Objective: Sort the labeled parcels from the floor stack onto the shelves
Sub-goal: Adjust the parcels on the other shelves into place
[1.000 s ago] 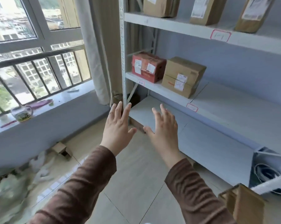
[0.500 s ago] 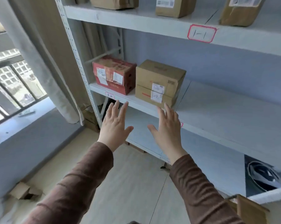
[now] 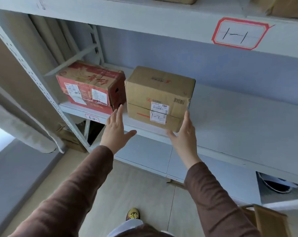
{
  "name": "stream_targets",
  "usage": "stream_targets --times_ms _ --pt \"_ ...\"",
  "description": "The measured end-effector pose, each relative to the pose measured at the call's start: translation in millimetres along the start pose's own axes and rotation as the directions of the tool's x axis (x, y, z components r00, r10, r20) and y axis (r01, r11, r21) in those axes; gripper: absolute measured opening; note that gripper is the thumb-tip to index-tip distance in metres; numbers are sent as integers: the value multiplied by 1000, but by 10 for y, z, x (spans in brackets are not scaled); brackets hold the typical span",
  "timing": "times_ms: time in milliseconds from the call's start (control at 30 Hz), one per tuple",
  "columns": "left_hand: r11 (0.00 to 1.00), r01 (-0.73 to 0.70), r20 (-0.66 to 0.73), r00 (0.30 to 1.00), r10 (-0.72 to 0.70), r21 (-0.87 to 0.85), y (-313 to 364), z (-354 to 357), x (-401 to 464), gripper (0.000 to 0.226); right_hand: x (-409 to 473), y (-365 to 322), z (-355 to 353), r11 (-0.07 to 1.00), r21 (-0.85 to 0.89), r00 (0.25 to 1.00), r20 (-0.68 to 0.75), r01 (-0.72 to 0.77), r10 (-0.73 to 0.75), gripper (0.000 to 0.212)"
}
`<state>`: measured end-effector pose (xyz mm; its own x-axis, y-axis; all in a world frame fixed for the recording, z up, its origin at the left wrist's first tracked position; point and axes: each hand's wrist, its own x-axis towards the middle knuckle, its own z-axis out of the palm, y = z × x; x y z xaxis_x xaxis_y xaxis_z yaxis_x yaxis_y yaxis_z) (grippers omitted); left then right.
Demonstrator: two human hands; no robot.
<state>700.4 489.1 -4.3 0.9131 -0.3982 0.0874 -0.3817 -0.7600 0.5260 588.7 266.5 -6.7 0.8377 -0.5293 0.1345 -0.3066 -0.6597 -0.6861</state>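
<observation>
Hands raised at the middle shelf (image 3: 230, 117), both spread and holding nothing. My left hand (image 3: 116, 130) hangs at 7 o'clock of the brown parcel (image 3: 159, 93), fingers straight, their tips near the gap between it and the red parcel (image 3: 91, 86). My right hand (image 3: 186, 134) stands at the brown parcel's 5 o'clock corner, palm turned inward, fingers straight; whether it touches the cardboard I cannot tell. The brown parcel sits on the middle shelf, just beside the red one at its 9 o'clock, its handwritten tag (image 3: 157, 118) reading "1-2" and facing me. A shelf sign (image 3: 239, 33) on the board above, at 1 o'clock, reads "1-1". My judgement: the step in hand is to take this parcel by its two side faces. To do it well, I should slide the left fingers into the narrow gap without nudging the red parcel, set both palms flat and low on opposite faces, press evenly, and draw the box toward me level before lifting. The taped seam around its middle suggests gripping below it.
</observation>
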Motion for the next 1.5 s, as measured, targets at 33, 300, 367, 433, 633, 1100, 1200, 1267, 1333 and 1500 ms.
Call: stream_targets --times_ms 33,300,367,433,633,1100,1200,1267,1333,1500 --pt "998 10 17 1000 -9 -54 -56 27 146 109 92 18 30 998 37 999 -5 -42 42 106" --pt "934 14 51 999 4 -357 -237 280 1012 118 620 243 198 952 220 977 20 -211 212 98" --pt "916 8 44 999 10 -400 -295 335 1125 115 685 290 233 946 247 977 34 -211 209 93" --pt "903 13 45 999 7 -429 -323 371 1203 106 736 335 258 936 282 977 38 -213 211 87" --pt "865 21 -8 1000 -28 -501 -240 473 1365 61 882 445 286 924 327 977 -14 -197 214 59" --pt "839 53 -29 996 -82 -542 79 676 1791 54 1435 666 224 933 301 976 -32 -196 215 50" --pt "840 58 -23 996 -83 -539 73 680 1814 56 1460 697 250 935 296 976 -31 -195 213 51" --pt "843 51 -17 997 -71 -535 70 676 1815 57 1451 709 257 936 296 977 -27 -192 210 53" --pt "843 47 -7 998 -60 -536 70 671 1804 60 1432 715 256 933 302 976 -27 -198 216 56" --pt "846 74 5 996 -84 -527 4 660 1747 67 1288 755 306 919 295 956 -53 -262 289 75"
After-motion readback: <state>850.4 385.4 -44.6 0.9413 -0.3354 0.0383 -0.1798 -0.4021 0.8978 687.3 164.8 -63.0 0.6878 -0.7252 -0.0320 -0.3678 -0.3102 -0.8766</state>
